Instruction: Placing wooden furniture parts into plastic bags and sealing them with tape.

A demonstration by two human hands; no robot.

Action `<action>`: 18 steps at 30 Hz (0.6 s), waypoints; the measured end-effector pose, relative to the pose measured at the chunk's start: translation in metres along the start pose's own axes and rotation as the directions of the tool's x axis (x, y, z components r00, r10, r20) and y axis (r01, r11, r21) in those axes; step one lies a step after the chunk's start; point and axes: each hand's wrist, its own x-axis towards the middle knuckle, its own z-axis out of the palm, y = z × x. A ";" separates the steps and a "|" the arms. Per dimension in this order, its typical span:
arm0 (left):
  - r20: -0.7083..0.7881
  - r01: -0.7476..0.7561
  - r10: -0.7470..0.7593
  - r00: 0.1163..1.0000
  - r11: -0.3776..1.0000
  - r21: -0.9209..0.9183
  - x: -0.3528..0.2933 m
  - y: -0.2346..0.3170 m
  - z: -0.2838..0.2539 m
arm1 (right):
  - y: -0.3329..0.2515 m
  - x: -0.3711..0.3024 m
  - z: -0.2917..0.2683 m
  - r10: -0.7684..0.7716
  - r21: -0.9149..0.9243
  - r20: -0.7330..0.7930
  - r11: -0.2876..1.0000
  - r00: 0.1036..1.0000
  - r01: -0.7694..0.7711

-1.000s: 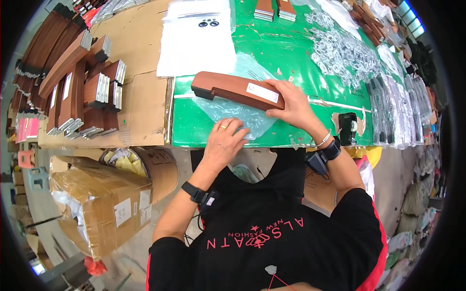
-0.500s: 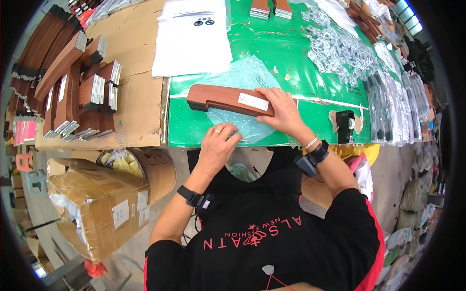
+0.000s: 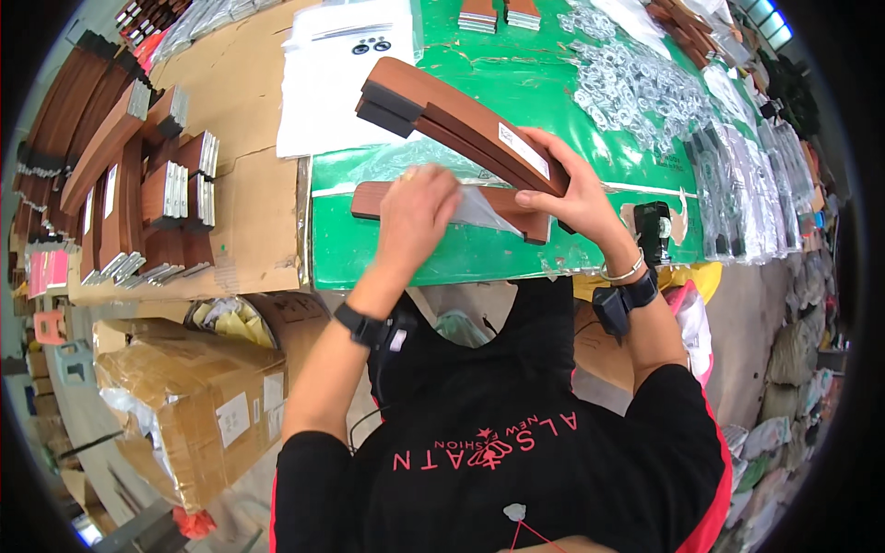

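My right hand (image 3: 576,189) grips one end of a curved reddish-brown wooden bar (image 3: 452,111). A white label is stuck on its side near my fingers, and its far end is black. The bar is raised at a slant above the green table. Under it, a second brown wooden bar (image 3: 369,197) lies on the table, partly hidden by my left hand. A clear plastic bag (image 3: 489,210) drapes over this lower bar. My left hand (image 3: 419,212) is closed at the bag's edge; its fingertips are slightly blurred.
Stacked brown bars (image 3: 129,184) lie on cardboard at the left. White bags (image 3: 346,92) are at the back. Clear plastic pieces (image 3: 627,97) are heaped at the back right, near a black tape dispenser (image 3: 653,230) and wrapped bars (image 3: 747,194). A cardboard box (image 3: 189,396) stands below left.
My right hand has lifted the labelled bar off the table and tilted it, baring the lower bar. My left hand has moved up and forward to the plastic bag.
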 end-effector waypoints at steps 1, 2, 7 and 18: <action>-0.023 -0.014 0.013 1.000 1.000 -0.008 0.016 -0.005 0.005 | -0.001 -0.003 -0.001 0.001 -0.004 -0.004 1.000 1.000 -0.002; -0.025 -0.017 0.017 1.000 1.000 -0.010 0.023 -0.015 0.013 | -0.003 -0.005 -0.001 0.014 0.045 -0.004 0.999 1.000 -0.014; 0.264 0.333 -0.346 0.900 0.938 0.095 0.022 -0.057 0.050 | 0.004 -0.019 0.005 0.084 0.042 -0.004 0.996 0.996 -0.084; -0.293 0.466 -0.680 0.672 0.696 -0.547 -0.056 -0.108 -0.087 | 0.008 -0.013 0.040 -0.054 -0.450 0.088 0.889 0.995 0.088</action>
